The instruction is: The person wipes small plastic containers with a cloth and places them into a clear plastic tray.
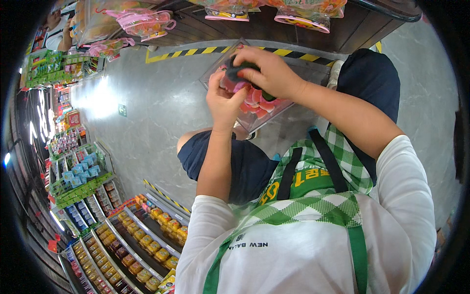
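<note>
A clear plastic box [282,114] sits low between my knees, with pink and red gummy-like pieces [257,104] inside. My right hand [266,70] reaches over it, its fingers and thumb closed on a dark, soft-looking piece [237,73] that is blurred. Facing it, my left hand [226,97] cups pink pieces at the left of the box, thumb bent towards the fingers. Both hands nearly meet. A dark green piece [268,96] shows below my right palm. My fingers hide much of what lies between them.
Overhead in the picture, a dark wooden display stand [183,35] carries pink-handled clear bags [143,22]. Black-and-yellow floor tape [176,54] runs along its foot. Shelves of packaged goods [147,242] stand at lower left, and green racks [79,187] beyond. A person [60,31] is at upper left.
</note>
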A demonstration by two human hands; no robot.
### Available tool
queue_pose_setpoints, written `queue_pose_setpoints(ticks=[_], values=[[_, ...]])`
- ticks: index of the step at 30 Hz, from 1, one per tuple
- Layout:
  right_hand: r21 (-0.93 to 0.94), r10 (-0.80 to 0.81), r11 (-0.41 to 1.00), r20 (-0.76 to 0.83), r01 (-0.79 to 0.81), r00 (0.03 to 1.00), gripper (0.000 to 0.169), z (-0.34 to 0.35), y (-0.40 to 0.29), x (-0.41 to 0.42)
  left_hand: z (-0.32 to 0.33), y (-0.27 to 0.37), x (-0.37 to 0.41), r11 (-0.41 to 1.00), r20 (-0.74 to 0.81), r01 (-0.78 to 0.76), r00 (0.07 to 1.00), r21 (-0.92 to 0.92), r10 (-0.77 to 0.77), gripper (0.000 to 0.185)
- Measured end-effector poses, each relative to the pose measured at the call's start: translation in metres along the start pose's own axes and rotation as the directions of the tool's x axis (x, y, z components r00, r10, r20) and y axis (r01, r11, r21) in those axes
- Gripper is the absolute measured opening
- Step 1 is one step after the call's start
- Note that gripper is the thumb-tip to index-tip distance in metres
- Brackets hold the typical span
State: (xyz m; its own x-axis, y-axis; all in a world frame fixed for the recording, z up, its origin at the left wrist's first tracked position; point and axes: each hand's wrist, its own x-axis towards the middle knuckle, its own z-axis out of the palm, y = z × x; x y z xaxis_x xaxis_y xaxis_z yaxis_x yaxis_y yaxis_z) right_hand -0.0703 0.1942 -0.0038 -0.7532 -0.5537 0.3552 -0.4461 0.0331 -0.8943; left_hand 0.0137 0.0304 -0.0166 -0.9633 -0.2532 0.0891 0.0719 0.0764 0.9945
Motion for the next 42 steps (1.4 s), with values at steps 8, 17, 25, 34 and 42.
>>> queue_pose_setpoints(ticks=[8,17,25,34,42], values=[[-0.078,0.098,0.991,-0.155,-0.111,0.983,0.022,-0.002,0.043,0.000,-0.004,0.021,0.006,0.994,-0.036,-0.084,0.996,-0.063,0.082,0.054],[-0.063,0.098,0.992,-0.168,-0.110,0.981,0.024,-0.006,0.031,-0.002,-0.006,0.010,0.004,0.971,-0.003,-0.126,0.992,0.205,0.129,0.052],[-0.053,0.077,0.995,-0.087,-0.082,0.993,0.024,0.000,0.011,-0.003,-0.003,-0.009,0.008,0.836,0.058,-0.259,0.963,0.484,0.264,0.050],[-0.178,-0.054,0.982,0.063,0.064,0.997,0.020,0.010,0.000,-0.017,0.013,-0.008,-0.001,0.761,0.096,-0.214,0.976,0.612,0.197,0.041],[-0.238,-0.088,0.967,0.045,0.096,0.995,0.020,0.010,-0.012,-0.012,0.008,-0.012,-0.007,0.838,0.030,-0.146,0.988,0.525,0.153,0.043]])
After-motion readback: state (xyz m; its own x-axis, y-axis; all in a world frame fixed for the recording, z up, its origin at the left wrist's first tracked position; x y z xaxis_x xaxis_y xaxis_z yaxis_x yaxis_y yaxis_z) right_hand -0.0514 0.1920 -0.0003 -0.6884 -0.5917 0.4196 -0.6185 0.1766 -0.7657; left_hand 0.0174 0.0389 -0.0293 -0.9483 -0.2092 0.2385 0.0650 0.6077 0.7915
